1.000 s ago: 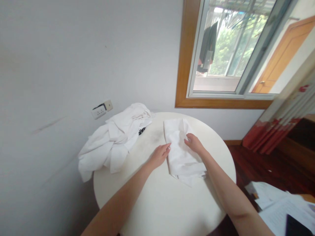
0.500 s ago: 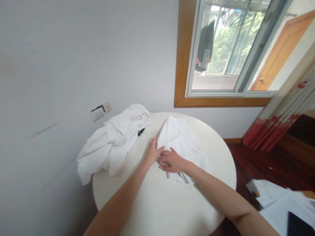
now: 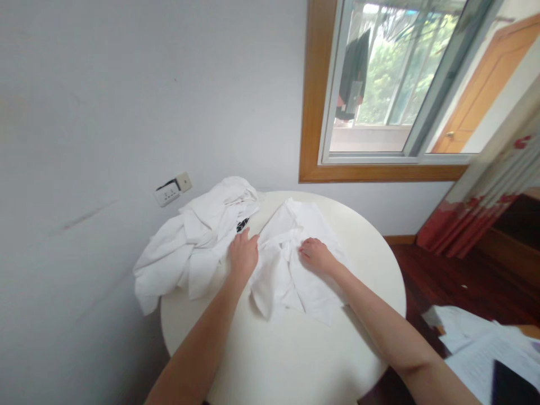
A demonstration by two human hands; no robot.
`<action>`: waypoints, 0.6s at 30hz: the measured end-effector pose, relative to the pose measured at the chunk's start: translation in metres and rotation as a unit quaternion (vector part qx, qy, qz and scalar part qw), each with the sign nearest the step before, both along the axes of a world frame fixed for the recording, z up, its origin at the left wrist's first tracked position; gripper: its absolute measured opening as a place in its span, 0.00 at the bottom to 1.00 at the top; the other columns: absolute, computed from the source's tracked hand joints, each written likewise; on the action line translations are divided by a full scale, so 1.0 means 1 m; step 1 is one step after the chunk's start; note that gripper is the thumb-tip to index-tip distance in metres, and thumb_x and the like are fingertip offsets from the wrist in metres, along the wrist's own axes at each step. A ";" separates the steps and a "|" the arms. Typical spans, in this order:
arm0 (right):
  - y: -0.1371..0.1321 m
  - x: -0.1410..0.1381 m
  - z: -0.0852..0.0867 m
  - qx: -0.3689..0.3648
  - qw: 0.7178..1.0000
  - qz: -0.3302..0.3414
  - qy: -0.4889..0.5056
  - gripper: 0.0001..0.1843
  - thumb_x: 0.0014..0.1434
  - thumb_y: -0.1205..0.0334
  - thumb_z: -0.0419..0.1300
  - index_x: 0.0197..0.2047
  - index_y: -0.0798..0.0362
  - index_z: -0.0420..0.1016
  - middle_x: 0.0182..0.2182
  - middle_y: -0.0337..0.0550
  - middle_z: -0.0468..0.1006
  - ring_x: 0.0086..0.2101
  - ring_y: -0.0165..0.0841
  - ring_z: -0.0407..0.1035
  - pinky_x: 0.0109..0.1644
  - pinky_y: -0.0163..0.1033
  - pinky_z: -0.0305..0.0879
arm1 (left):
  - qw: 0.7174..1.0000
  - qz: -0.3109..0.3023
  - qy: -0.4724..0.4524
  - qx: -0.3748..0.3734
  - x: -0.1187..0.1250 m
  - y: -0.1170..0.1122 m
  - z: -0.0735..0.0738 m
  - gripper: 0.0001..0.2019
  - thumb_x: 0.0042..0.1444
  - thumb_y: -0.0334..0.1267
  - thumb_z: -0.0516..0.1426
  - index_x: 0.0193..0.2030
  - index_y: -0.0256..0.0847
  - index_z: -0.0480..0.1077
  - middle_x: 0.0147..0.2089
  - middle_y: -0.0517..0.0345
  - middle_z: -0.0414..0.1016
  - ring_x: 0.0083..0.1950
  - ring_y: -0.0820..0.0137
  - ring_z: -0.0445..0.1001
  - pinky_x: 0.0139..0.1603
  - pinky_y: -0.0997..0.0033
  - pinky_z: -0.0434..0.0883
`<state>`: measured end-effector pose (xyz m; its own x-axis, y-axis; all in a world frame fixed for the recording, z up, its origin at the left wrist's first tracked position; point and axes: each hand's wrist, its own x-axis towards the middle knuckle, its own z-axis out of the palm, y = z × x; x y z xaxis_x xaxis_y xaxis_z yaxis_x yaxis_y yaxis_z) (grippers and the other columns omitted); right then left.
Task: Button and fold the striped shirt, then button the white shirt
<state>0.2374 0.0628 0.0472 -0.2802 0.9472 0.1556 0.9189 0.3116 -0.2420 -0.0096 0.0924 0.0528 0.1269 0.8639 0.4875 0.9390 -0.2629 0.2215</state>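
Observation:
A white garment [image 3: 314,287] lies loosely spread on the round table, its near part gathered in folds. My left hand [image 3: 243,253] is at the garment's left edge, thumb apart from the fingers and its tip touching or close to the cloth. It appears open, between the garment and a heap of white cloth [image 3: 169,264]. On the garment's upper right part rests my right hand [image 3: 318,256], fingers bent and closed on the fabric. The fingertips' hold on the cloth is partly hidden.
The white round table [image 3: 278,360] stands against the wall. A black-and-white patterned patch [image 3: 242,225] shows at the heap's edge. Wall sockets [image 3: 167,193] are behind the heap. Papers [image 3: 476,337] and a dark flat object [image 3: 512,382] lie at the lower right.
My hands have moved apart: the left went left, the right went up and right. The garment's left side has spread out toward the left and toward me.

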 end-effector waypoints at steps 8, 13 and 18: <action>-0.013 -0.026 -0.012 0.049 0.998 -0.024 0.031 0.28 0.55 0.41 0.55 0.51 0.52 0.68 0.49 0.50 0.70 0.50 0.40 0.62 0.53 0.45 0.57 | 0.971 -0.208 0.102 -0.059 0.034 -0.021 -0.007 0.17 0.61 0.45 0.47 0.55 0.53 0.67 0.63 0.60 0.61 0.65 0.62 0.54 0.65 0.51 0.51; -0.016 -0.038 -0.012 0.040 0.998 -0.050 0.011 0.32 0.54 0.43 0.56 0.56 0.53 0.62 0.53 0.53 0.67 0.55 0.45 0.56 0.56 0.54 0.52 | 0.970 -0.136 0.135 -0.152 0.019 -0.011 -0.028 0.26 0.58 0.39 0.49 0.64 0.54 0.54 0.69 0.56 0.49 0.68 0.58 0.48 0.63 0.47 0.51; -0.017 -0.048 -0.009 0.033 0.998 -0.054 -0.030 0.15 0.57 0.57 0.54 0.47 0.52 0.69 0.45 0.51 0.74 0.51 0.44 0.62 0.50 0.48 0.58 | 0.964 -0.107 0.152 -0.191 0.014 -0.006 -0.026 0.30 0.56 0.38 0.49 0.67 0.47 0.49 0.70 0.51 0.47 0.67 0.56 0.51 0.62 0.49 0.54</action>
